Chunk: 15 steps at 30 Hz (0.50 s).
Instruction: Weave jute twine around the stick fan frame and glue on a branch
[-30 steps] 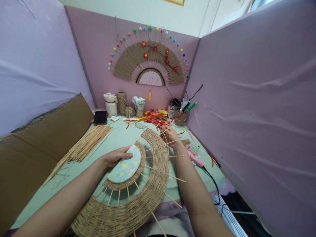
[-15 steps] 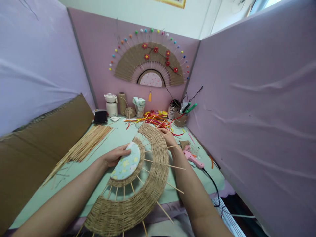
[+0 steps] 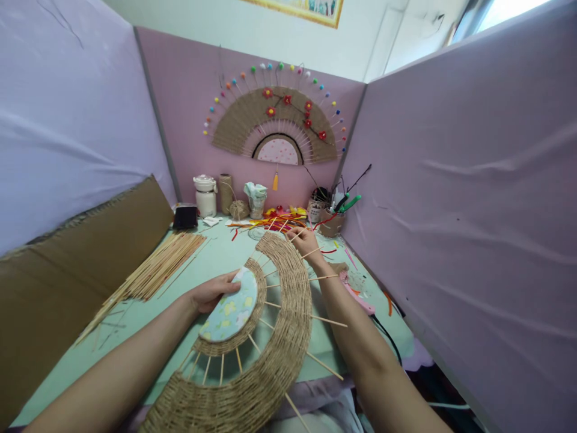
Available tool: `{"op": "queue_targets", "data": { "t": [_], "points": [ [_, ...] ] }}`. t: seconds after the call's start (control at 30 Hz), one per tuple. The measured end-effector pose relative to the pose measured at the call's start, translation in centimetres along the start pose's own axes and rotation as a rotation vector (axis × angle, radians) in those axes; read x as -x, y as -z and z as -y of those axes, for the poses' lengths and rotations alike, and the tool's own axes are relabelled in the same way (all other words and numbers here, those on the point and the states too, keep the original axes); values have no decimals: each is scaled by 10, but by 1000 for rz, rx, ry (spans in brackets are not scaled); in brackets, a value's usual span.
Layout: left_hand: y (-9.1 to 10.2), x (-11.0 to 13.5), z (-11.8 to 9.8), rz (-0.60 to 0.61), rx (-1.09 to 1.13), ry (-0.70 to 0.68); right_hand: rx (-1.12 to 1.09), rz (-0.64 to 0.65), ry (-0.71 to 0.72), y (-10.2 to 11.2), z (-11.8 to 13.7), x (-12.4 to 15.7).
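- Lying flat on the green table point(image 3: 216, 252), the half-round twine fan point(image 3: 291, 300) reaches from the near edge to mid-table. Both woven bands look finished.
- The wall fan point(image 3: 274, 117) carries beads and flowers; this one has none yet.
- Left hand point(image 3: 211, 293) grips the flowered centre point(image 3: 229, 310), thumb on top, other fingers hidden.
- Right hand point(image 3: 306, 240) seems to pinch a bare stick tip point(image 3: 295, 236) at the far end.
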<state>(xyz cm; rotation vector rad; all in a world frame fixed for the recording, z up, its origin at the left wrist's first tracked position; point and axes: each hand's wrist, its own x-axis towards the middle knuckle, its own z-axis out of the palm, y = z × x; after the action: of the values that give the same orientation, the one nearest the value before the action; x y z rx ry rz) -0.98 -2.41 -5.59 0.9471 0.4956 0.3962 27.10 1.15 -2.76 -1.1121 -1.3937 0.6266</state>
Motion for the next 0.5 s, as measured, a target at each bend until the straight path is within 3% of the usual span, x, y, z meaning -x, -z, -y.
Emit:
{"op": "queue_targets", "data": {
  "t": [0.27, 0.5],
  "points": [
    [-3, -1, 2, 16, -2, 48, -11, -47, 38, 6, -21, 4],
    [-3, -4, 4, 31, -12, 74, -3, -131, 26, 10, -16, 11]
  ]
}}
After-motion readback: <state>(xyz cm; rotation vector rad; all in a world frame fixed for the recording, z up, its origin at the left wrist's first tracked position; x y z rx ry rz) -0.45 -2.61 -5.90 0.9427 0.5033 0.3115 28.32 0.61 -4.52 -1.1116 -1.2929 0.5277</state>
